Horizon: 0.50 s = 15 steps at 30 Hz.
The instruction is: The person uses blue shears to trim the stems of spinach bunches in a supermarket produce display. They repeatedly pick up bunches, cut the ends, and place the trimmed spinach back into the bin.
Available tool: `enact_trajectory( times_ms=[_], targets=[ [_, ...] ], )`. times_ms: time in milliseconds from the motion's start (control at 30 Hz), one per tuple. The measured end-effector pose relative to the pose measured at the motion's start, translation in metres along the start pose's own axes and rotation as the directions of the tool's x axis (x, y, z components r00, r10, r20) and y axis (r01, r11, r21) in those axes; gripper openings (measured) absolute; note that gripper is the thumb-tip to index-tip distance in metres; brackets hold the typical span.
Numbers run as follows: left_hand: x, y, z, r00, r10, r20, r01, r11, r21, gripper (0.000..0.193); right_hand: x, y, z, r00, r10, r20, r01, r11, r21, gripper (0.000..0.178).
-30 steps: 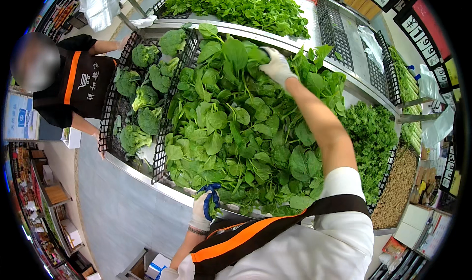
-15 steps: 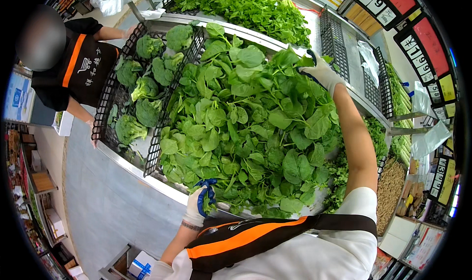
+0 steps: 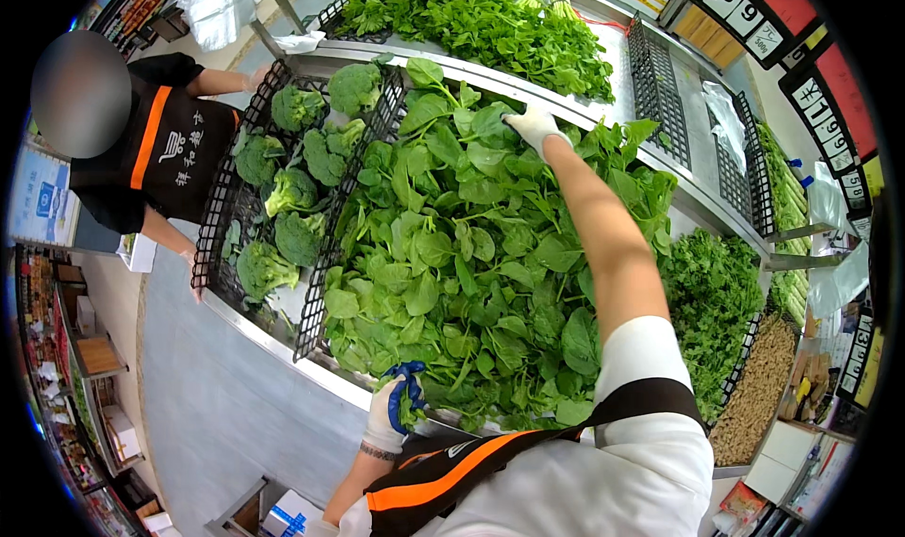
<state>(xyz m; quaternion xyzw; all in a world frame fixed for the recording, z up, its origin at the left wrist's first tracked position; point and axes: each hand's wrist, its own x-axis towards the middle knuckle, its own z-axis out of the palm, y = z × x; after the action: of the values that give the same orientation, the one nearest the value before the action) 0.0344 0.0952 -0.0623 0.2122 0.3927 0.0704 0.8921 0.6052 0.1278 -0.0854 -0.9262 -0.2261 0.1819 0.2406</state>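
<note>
A broad heap of green leafy vegetables covers the middle of the metal display stand. My left hand, in a white glove with a blue palm, is at the near edge of the heap. Its fingers curl round a few green leaves. At the far edge, my right hand, also gloved, reaches onto the leaves beside the metal rail. Most of its fingers are turned away or hidden, so I cannot see whether they grip anything.
A co-worker holds a black crate of broccoli at the left. Celery-like greens lie beyond the rail. Curly herbs and peanuts sit to the right. Price signs hang at the upper right.
My right hand has moved left along the heap's far edge, and leaves at the right now stand up near the rail. My left hand stays at the near edge. The view has shifted slightly.
</note>
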Motion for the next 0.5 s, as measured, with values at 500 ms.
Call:
enact_trajectory(
  times_ms=[500],
  targets=[
    [0.022,0.013,-0.023,0.999,-0.018,0.032,0.018,1.0,-0.004,0.044,-0.02,0.004,-0.006,0.903,-0.244,0.353,0.119,0.932,0.341,0.053]
  ],
)
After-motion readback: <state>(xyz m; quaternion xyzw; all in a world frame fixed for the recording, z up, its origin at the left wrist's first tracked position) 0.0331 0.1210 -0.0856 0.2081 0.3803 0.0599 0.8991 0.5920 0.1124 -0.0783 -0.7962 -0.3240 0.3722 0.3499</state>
